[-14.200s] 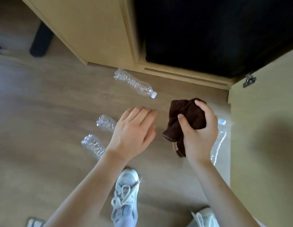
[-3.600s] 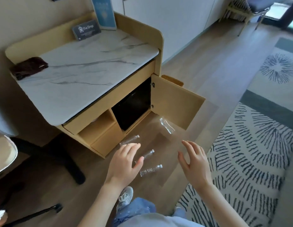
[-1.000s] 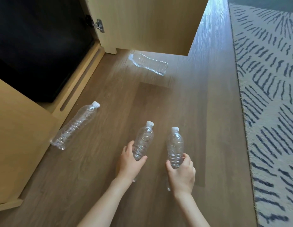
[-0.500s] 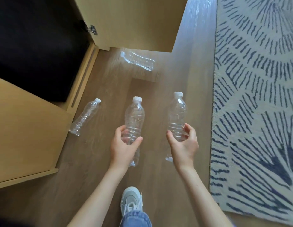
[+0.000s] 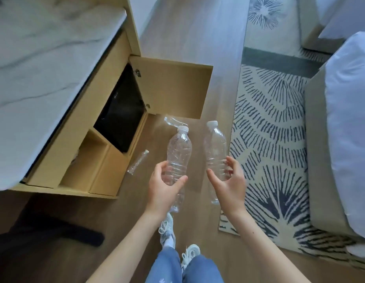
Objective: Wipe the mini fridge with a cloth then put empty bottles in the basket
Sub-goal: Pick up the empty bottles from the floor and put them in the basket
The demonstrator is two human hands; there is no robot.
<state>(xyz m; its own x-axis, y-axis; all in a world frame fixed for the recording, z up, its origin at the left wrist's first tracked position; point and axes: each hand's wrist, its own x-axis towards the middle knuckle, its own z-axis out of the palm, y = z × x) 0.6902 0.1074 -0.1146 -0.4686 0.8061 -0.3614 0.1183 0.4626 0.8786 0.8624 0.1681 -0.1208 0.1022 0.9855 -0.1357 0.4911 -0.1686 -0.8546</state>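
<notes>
My left hand [image 5: 164, 185] grips a clear empty bottle [image 5: 179, 148] with a white cap, held upright above the wooden floor. My right hand [image 5: 229, 181] holds a second clear empty bottle [image 5: 215, 144], cap up, beside the first. Two more empty bottles lie on the floor: one [image 5: 137, 162] close to the cabinet base, another [image 5: 171, 121] under the open cabinet door. The black mini fridge [image 5: 121, 111] sits inside the wooden cabinet. No basket and no cloth are in view.
The cabinet door [image 5: 173, 86] stands open over the floor. A marble counter top [image 5: 45, 68] covers the cabinet at the left. A patterned rug [image 5: 273, 139] and a bed [image 5: 345, 119] lie to the right. A black chair leg [image 5: 61, 231] crosses the lower left.
I have risen with both bottles, so the camera looks from higher up. The counter top and bed have come into view. The two floor bottles have not moved.
</notes>
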